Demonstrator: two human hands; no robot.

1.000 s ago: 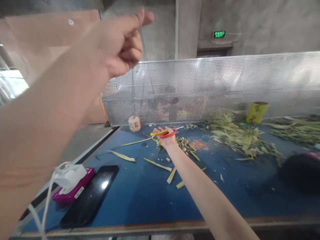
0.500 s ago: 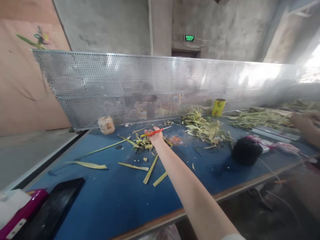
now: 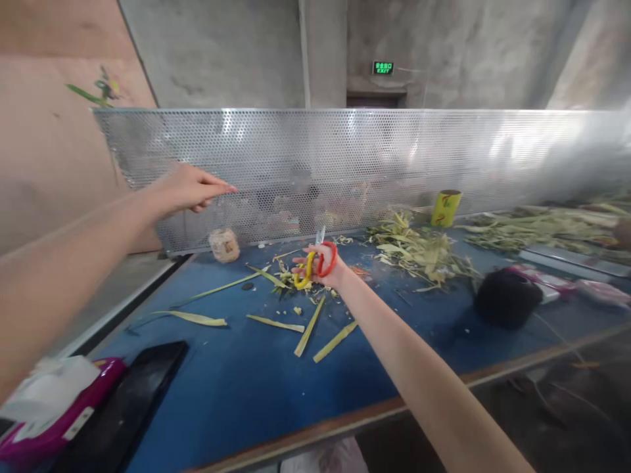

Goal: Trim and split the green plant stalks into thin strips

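My right hand (image 3: 323, 266) is palm up over the blue table, holding scissors (image 3: 327, 259) with one red and one yellow handle. Their metal blades point away, up from the fingers. Beneath and beside that hand lies a small heap of cut green-yellow leaf scraps (image 3: 283, 279). My left hand (image 3: 200, 189) is raised at the left, in front of the perforated metal screen. Its thumb and fingers are pinched together, and anything between them is too small to make out. Several flat leaf strips (image 3: 310, 326) lie nearer on the table.
A twine roll (image 3: 224, 245) stands by the screen (image 3: 256, 157). At the right are a leaf pile (image 3: 414, 253), a yellow tube (image 3: 446, 208) and a black ball-like bundle (image 3: 507, 297). A black tablet-like slab (image 3: 133, 401) and a purple device (image 3: 64, 414) lie near left.
My left hand has come into view, raised at the left. In my right hand the scissors have turned, from lying sideways to blades pointing away. The view has shifted slightly; the co-worker's hand at right has left it.
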